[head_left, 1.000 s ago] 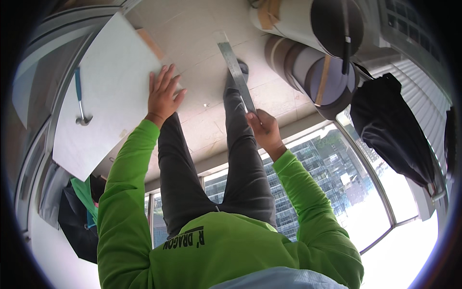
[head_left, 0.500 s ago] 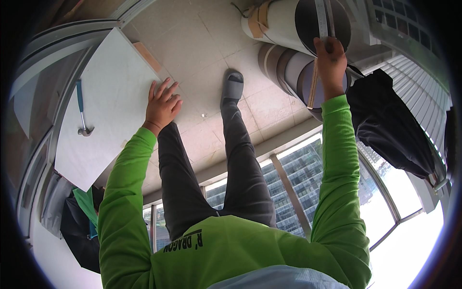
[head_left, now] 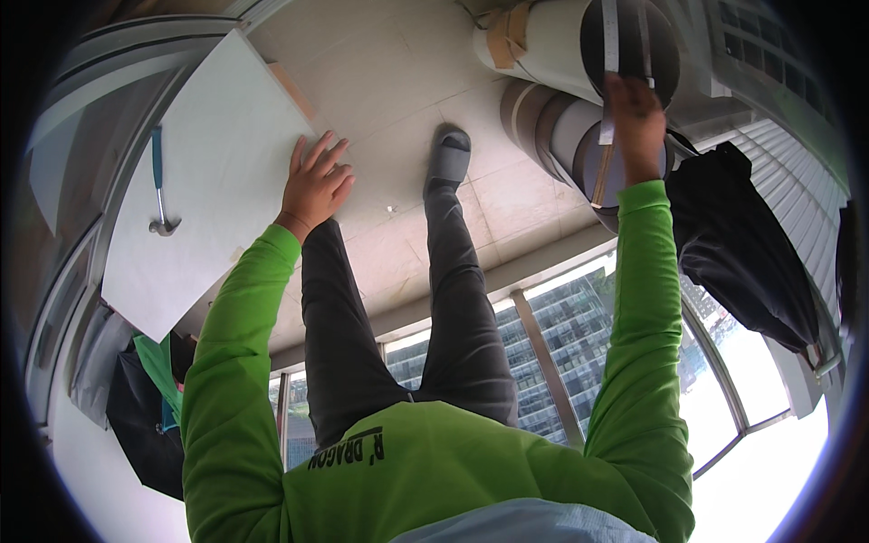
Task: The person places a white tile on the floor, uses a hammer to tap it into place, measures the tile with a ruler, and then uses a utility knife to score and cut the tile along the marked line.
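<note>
The right hand [head_left: 639, 122], at the end of an outstretched arm, overlaps the ruler [head_left: 611, 41]. Its fingers are bent and blurred by motion; whether they grip the ruler cannot be told. The ruler crosses the dark round end of the white cylinder [head_left: 561, 41], its lower tip showing below the hand, over the banded cylinder [head_left: 527, 113]. A thin rod [head_left: 645, 41] runs beside the ruler, and a wood strip [head_left: 601, 176] crosses the face of the banded cylinder. The left hand [head_left: 312, 188], fingers spread and holding nothing, is at the right corner of the white board [head_left: 213, 136]. A hammer [head_left: 158, 172] lies on the board, head toward the wearer.
</note>
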Demonstrator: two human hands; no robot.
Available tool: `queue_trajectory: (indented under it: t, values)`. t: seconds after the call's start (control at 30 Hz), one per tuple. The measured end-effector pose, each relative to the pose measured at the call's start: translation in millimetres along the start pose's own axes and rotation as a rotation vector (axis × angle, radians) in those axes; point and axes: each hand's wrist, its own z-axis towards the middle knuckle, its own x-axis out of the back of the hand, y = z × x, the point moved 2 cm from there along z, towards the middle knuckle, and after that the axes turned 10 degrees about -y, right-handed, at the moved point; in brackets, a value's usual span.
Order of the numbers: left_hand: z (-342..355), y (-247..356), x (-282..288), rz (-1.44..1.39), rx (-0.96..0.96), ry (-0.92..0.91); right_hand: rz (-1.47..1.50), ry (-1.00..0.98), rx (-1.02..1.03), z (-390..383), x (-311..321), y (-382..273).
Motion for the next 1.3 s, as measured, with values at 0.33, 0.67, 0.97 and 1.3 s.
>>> queue_trajectory:
  t: [0.33,0.67,0.97,1.3]
  values:
    - [-7,-87,9,0.006,0.509,0.396,-0.069,-0.114,-0.125,89,22,104]
    - [-4,-101,4,0.064,0.554,0.397,0.326,0.153,-0.128,-9,40,30]
    - [-5,-98,-2,0.028,0.515,0.378,1.179,-0.404,-0.656,-295,-141,-189]
    - [-1,-99,2,0.190,0.548,0.355,1.481,-0.317,-0.716,-343,-282,-254]
